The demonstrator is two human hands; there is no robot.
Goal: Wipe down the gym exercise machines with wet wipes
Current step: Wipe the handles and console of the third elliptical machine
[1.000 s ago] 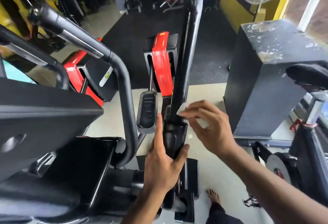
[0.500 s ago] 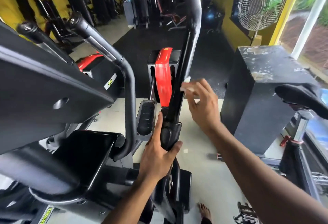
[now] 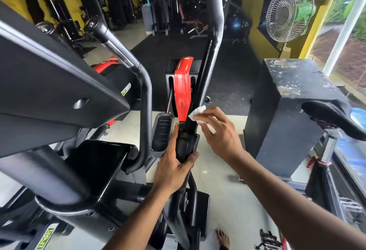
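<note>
A black elliptical machine fills the view. Its tall black handle bar [image 3: 210, 57] rises up the middle from a black joint block [image 3: 186, 144]. My left hand [image 3: 174, 166] grips that joint block from below. My right hand [image 3: 217, 132] pinches a crumpled white wet wipe [image 3: 196, 113] and presses it against the bar's lower part, just above the joint. A red cover [image 3: 183, 89] stands right behind the bar.
The machine's console [image 3: 49, 83] and curved left handle [image 3: 138, 75] crowd the left. A worn black box [image 3: 287, 115] and a bike saddle [image 3: 332, 117] stand right. A pedestal fan [image 3: 289, 9] is at back right. My bare foot [image 3: 222, 238] rests on the tiled floor.
My right hand slid the wipe up the bar half a second ago and has now come back down to just above the joint. My left hand stays on the joint block.
</note>
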